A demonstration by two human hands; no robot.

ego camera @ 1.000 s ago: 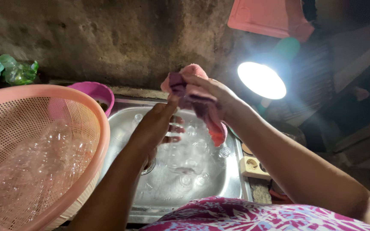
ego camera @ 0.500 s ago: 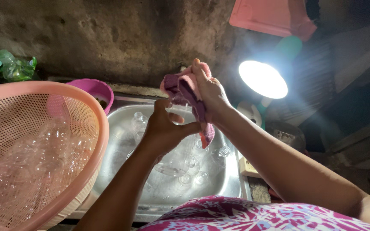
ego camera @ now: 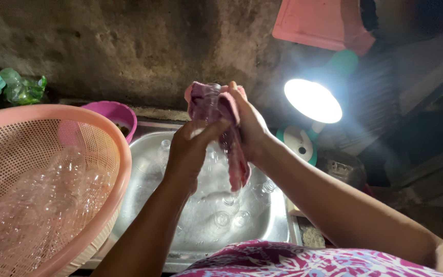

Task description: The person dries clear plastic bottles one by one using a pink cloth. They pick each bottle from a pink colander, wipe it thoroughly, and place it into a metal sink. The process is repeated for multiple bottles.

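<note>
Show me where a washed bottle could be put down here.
The pink basket has bare mesh along its far side, above the clear bottles piled low. The metal sink is crowded with bottles in water. Both hands are above it, with a cloth.

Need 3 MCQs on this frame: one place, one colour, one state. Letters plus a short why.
1. Where is the pink basket?
A. left of the metal sink
B. right of the lamp
C. hanging on the wall

2. What colour is the cloth?
A. green
B. pinkish purple
C. white

3. What is the left hand doing?
A. resting flat in the sink
B. gripping a clear bottle with the cloth around it
C. holding the lamp

Answers:
1 A, its rim sits at the sink's left edge.
2 B, pinkish folds drape from the right hand.
3 B, both hands close on the bottle above the sink.
</note>
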